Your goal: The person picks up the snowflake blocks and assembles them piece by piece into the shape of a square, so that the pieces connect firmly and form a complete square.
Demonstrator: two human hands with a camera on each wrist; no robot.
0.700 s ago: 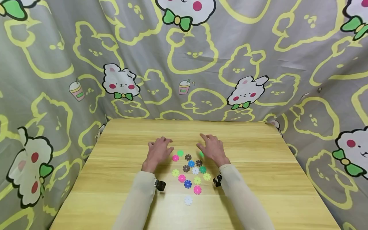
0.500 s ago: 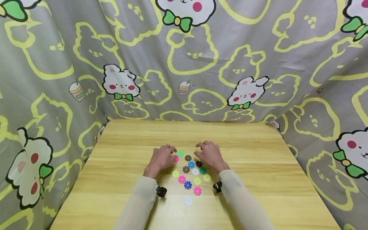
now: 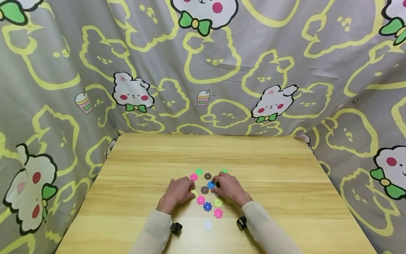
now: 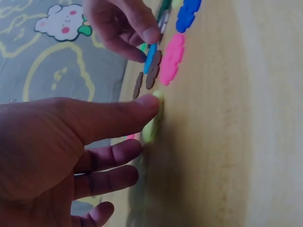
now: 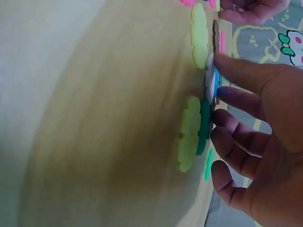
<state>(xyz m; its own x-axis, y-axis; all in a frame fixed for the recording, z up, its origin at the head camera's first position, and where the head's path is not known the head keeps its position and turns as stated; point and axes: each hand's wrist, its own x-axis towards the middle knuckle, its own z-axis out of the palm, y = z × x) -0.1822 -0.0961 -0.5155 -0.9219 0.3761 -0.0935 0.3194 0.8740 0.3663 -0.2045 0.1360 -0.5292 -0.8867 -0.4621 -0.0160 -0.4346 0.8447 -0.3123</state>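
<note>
Small notched plastic discs in several colours lie on the wooden table. My left hand [image 3: 177, 192] is over the left edge of the group, with its thumb at a yellow-green disc [image 4: 152, 124] and its other fingers apart and bent. Reaching in from the other side, my right hand [image 3: 229, 187] has its thumb at the edge of a white disc [image 5: 209, 78]. Its index fingertip is close to a blue disc [image 3: 210, 184], while the remaining fingers are loosely bent near a dark green disc [image 5: 203, 127]. The right hand covers part of the group in the head view.
Closer to the person are pink [image 3: 218, 213], dark blue [image 3: 207, 206] and white discs. A bright green disc [image 3: 199, 171] lies at the far side. Behind the wooden table [image 3: 279, 162] hangs a grey curtain [image 3: 222, 46] with cartoon prints. Each wrist carries a black camera.
Both hands have come back toward the person and down to the discs. The left thumb is now at the yellow-green disc, and the right hand is over the white and blue ones.
</note>
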